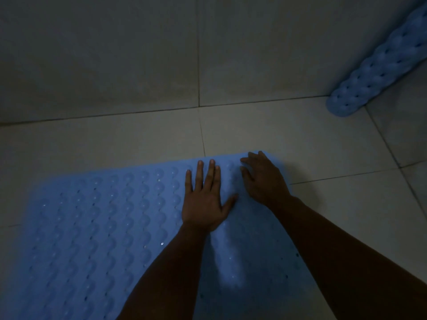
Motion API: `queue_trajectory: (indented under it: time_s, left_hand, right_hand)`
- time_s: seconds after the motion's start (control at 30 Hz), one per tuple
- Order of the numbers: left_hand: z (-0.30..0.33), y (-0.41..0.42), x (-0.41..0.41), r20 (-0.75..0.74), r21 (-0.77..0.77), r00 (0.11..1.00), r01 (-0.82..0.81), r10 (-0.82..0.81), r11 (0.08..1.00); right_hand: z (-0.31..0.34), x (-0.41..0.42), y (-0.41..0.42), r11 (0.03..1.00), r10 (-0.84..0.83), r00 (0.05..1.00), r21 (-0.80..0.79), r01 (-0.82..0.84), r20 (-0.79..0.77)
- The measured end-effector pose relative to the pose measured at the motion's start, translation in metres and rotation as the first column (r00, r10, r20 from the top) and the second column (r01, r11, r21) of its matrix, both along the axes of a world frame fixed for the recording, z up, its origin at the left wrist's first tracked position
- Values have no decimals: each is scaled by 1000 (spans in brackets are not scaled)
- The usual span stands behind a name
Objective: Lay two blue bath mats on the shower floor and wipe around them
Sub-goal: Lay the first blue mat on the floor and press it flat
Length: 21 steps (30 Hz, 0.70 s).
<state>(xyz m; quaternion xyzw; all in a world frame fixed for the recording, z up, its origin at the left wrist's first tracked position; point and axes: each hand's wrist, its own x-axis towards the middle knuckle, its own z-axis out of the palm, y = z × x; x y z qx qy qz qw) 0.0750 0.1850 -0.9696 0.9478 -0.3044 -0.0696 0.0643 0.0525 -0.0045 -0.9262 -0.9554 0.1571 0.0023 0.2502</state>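
First blue mat (97,227) lies flat on the tiled shower floor (138,139); left hand (204,204) presses it, fingers straight. Right hand (263,179), fingers loosely bent, presses the far corner, gripping nothing. Best smooth outward so it seats; second mat (379,65) leans in the right corner.

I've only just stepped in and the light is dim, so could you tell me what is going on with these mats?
A person is flattening a blue bath mat onto the tiled floor. The left hand lies flat on it with straight fingers; the right hand presses near its far corner, fingers slightly bent. The second blue mat is not laid yet: it leans in the corner by the wall.
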Motion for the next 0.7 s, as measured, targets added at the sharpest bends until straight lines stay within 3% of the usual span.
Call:
queue_trajectory:
  time_s: [0.13, 0.27, 0.33, 0.5, 0.7]
  left_hand:
    - [2, -3, 3, -78, 28, 996, -34, 36, 999]
    - [42, -18, 26, -291, 95, 954, -43, 69, 995]
    - [75, -22, 48, -394, 108, 914, -60, 98, 992]
    - [80, -7, 65, -209, 70, 974, -78, 91, 995]
    - [56, 2, 44, -85, -6, 990, -112, 111, 994]
  right_hand:
    - [5, 1, -8, 1000, 12, 998, 17, -11, -60]
    - [17, 15, -4, 997, 77, 968, 25, -73, -237]
    - [23, 21, 7, 991, 125, 959, -18, -134, -255]
    - [4, 12, 32, 956, 211, 912, -121, -267, -351]
    - [-33, -11, 43, 915, 202, 953, -305, -265, -224]
